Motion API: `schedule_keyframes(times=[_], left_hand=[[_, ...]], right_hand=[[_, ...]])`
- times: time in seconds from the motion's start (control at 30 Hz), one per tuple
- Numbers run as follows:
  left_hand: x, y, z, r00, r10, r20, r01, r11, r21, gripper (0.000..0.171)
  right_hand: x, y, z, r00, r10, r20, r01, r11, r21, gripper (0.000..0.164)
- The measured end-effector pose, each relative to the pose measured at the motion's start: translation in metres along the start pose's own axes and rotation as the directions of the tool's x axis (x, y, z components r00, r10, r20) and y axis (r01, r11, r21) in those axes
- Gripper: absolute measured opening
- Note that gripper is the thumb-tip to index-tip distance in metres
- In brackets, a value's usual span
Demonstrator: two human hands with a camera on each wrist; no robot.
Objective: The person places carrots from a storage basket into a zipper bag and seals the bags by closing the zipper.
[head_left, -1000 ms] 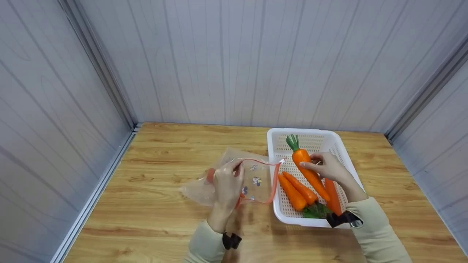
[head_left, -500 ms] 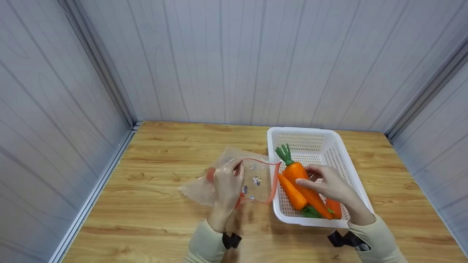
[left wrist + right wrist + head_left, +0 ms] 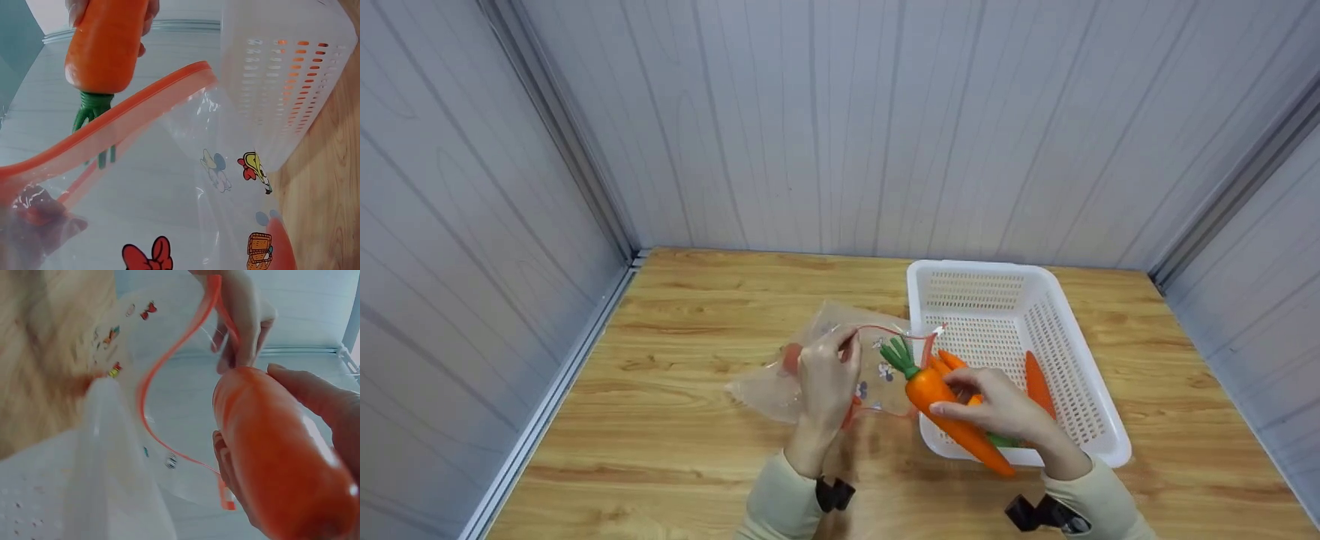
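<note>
My right hand [image 3: 997, 405] grips a large carrot [image 3: 956, 420] with a green stem. It holds the carrot over the left side of the white basket [image 3: 911, 300], stem end toward the bag's mouth. In the left wrist view the green stem [image 3: 93, 118] overlaps the red zip edge of the clear bag [image 3: 169, 185]. My left hand [image 3: 826, 379] pinches that bag by its rim and keeps the mouth spread apart. Cartoon figures are printed on the bag. An orange-red thing [image 3: 792, 359] shows through its far part.
Inside the basket, other carrots lie partly hidden under my right hand; one carrot [image 3: 1039, 384] rests along the right side. The wooden table [image 3: 682, 322] has grey panel walls [image 3: 780, 135] at its back and sides.
My right hand has carried the large carrot left and toward me, from above the basket's middle to the bag's mouth. The left hand and the bag have stayed nearly still.
</note>
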State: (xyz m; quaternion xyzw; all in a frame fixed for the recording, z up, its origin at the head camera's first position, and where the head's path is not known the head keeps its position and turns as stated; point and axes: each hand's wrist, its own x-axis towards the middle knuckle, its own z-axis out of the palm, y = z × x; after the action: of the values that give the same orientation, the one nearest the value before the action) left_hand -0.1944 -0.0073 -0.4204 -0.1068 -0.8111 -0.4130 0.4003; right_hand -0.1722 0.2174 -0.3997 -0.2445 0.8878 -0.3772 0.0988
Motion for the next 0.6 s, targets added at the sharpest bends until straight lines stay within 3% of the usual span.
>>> schedule_keyframes(times=[0.3,0.47,0.6], left_hand=[[0.0,-0.001,-0.001,1.0,0.022,-0.006,-0.022,1.0,-0.008,0.01],[-0.001,0.0,-0.002,1.0,0.012,0.004,-0.012,1.0,-0.014,0.008],[-0.002,0.001,-0.002,0.999,-0.012,0.029,0.012,1.0,-0.009,0.009]], right_hand=[[0.016,0.003,0.017,1.0,0.02,0.011,-0.02,0.998,0.057,0.043],[0.026,0.002,0.025,0.995,0.095,0.005,-0.095,0.995,0.024,0.043],[0.035,-0.002,0.03,0.994,0.109,0.021,-0.109,0.994,-0.011,0.039]])
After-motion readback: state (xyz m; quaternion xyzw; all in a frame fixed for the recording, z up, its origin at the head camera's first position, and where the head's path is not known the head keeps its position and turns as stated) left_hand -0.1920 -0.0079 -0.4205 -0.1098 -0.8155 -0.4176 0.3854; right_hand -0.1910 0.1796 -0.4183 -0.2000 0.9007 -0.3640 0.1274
